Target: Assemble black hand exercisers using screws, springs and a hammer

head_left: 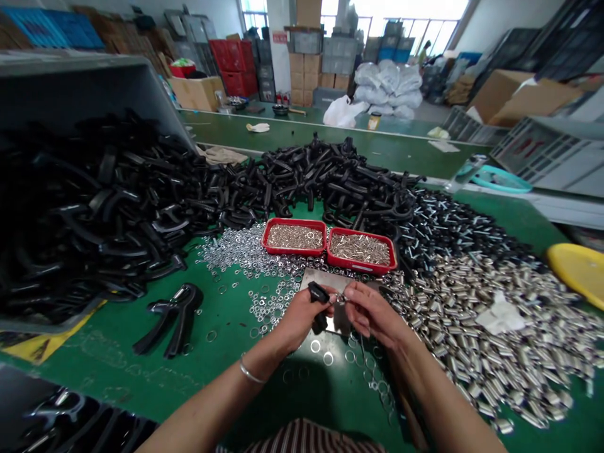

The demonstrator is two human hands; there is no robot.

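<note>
My left hand (299, 314) is closed around a black plastic handle (318, 290), held above a metal plate (338, 322). With bent fingers pinched together, my right hand (370, 309) meets the left fingertips at a small shiny metal part (340, 298); its exact kind is too small to tell. Just beyond the hands sit two red trays, one with tiny metal bits (295, 236), the other with small pins (361, 248). Loose nuts and rings (271, 308) lie left of the plate. An assembled hand gripper (172, 318) with two black handles rests on the green table.
Black handles fill a tipped grey crate (174, 116) at left and heap across the back. To the right lie piles of bolts (453, 226) and metal sleeves (457, 314), with a white scrap (501, 313) on top. A yellow dish (578, 270) stands at the right edge.
</note>
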